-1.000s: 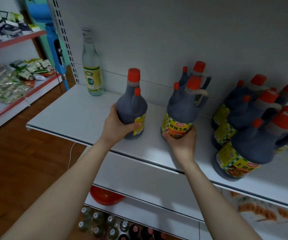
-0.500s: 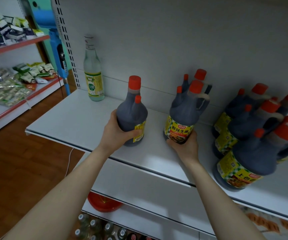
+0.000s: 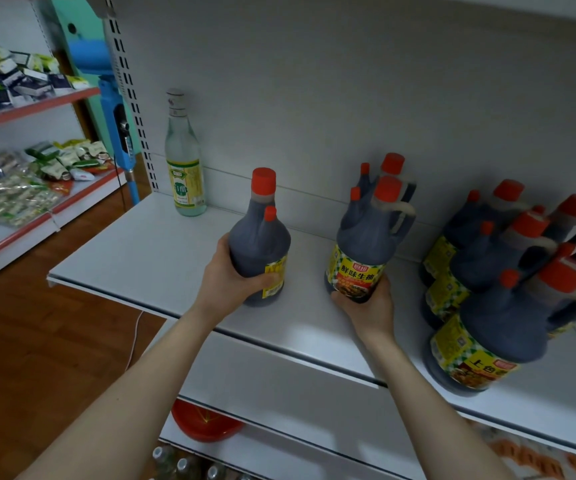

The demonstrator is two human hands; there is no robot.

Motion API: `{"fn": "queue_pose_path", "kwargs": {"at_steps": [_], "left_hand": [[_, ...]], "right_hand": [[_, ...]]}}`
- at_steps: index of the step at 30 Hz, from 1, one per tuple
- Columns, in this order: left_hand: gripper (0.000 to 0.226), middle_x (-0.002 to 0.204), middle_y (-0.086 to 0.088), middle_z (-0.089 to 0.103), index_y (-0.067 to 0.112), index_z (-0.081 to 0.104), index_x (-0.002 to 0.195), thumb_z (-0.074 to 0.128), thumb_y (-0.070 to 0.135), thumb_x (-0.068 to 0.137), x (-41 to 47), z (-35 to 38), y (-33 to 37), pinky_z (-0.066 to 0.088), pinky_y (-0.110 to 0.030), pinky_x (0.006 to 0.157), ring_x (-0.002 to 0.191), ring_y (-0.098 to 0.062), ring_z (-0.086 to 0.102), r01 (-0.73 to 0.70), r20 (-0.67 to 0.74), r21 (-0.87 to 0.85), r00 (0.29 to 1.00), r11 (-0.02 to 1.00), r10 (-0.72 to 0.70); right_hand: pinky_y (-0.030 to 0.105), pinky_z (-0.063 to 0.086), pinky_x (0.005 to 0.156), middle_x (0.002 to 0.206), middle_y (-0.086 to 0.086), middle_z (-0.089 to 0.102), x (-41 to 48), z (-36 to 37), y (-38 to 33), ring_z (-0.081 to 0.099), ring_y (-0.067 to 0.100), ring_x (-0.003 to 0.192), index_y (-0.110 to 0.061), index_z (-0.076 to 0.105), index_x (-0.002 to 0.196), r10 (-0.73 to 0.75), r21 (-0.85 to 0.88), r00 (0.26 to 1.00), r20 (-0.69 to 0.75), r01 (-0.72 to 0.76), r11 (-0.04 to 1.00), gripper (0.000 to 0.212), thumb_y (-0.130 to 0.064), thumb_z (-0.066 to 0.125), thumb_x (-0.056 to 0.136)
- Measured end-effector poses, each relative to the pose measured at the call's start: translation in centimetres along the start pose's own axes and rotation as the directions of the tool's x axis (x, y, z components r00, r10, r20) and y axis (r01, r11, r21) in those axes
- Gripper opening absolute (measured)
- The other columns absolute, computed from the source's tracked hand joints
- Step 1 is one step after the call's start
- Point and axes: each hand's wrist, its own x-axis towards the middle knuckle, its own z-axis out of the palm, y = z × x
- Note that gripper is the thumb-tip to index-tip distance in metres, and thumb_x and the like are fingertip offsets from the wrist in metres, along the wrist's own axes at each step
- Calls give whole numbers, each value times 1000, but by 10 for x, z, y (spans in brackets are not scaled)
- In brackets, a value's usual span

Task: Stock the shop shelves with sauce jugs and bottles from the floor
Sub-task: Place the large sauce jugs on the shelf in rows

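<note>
Two dark sauce jugs with red caps stand on the white shelf (image 3: 134, 258). My left hand (image 3: 231, 278) wraps the left jug (image 3: 260, 244) around its lower body, label turned right. My right hand (image 3: 366, 303) cups the base of the right jug (image 3: 366, 244), whose yellow label faces me. Another jug (image 3: 392, 171) stands right behind it against the back panel. Several more jugs (image 3: 508, 282) crowd the shelf's right end, the nearest one (image 3: 497, 334) close to the front edge.
A tall clear glass bottle (image 3: 184, 161) stands at the shelf's back left. Below are a lower shelf with a red bowl (image 3: 206, 424) and several bottles on the floor (image 3: 182, 465). A snack rack (image 3: 19, 174) and a blue pole (image 3: 123, 133) stand left over wooden floor.
Both jugs have slid a little deeper onto the shelf under my hands, and my view has tilted slightly so the shelf sits lower in frame.
</note>
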Motion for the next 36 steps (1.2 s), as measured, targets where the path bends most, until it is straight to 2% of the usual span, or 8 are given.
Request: {"fn": "queue_pose_path", "kwargs": {"at_steps": [6,10,15,19,23,27,32,36], "left_hand": [[92,114,8,53,17,35,132,88,21,57,0,0,0,46,-23,78,102,-14,54,6,3,-1,1000,1000,-6],[97,113,9,53,18,35,132,85,34,50,-2,0,2,46,-26,80,101,-13,54,18,10,-9,1000,1000,-17],[88,110,9,54,18,36,131,87,21,59,-2,0,2,46,-21,75,99,-12,55,21,8,-20,1000,1000,-21],[90,113,6,54,17,36,132,87,18,59,-2,1,2,46,-25,78,100,-14,54,18,12,-20,1000,1000,-17],[85,113,5,53,16,35,133,84,11,64,-2,1,2,45,-28,80,102,-16,54,15,11,-12,1000,1000,-15],[95,114,6,55,20,36,131,83,30,49,-2,1,2,49,-33,85,105,-17,55,46,22,-26,999,999,-45],[104,112,7,56,23,37,129,76,50,37,-4,-1,4,50,-35,85,102,-15,56,52,19,-27,998,998,-52],[87,115,4,54,17,35,132,85,17,61,-2,1,2,47,-29,81,103,-17,54,36,13,-17,999,999,-36]], "right_hand": [[-1,43,66,102,-3,58,3,-1,0,55,-7,87,-13,45,118,-36,9,999,26,36,999,68,6,78,62],[4,46,69,102,-3,60,6,-5,3,60,4,93,-19,46,112,-41,-2,998,54,41,999,67,1,82,59],[7,45,71,116,6,60,8,-12,7,59,17,101,-8,45,122,1,-31,994,107,2,1000,78,-15,81,53],[6,45,71,116,4,57,8,-13,7,57,17,102,-10,43,125,7,-12,992,123,-6,1000,73,4,79,63],[1,44,68,112,3,56,7,-14,7,55,2,92,-16,42,118,-5,0,992,130,5,1000,67,8,76,65],[1,43,66,110,3,57,5,-12,5,57,6,91,-11,44,121,-15,10,995,101,14,1000,69,5,79,64],[3,45,69,112,6,59,1,-8,3,59,16,97,-9,46,122,4,17,998,64,-5,1000,76,-16,75,53],[1,44,66,111,6,59,0,-10,1,58,11,92,-8,46,122,2,13,998,69,-3,1000,75,-12,75,53]]}}
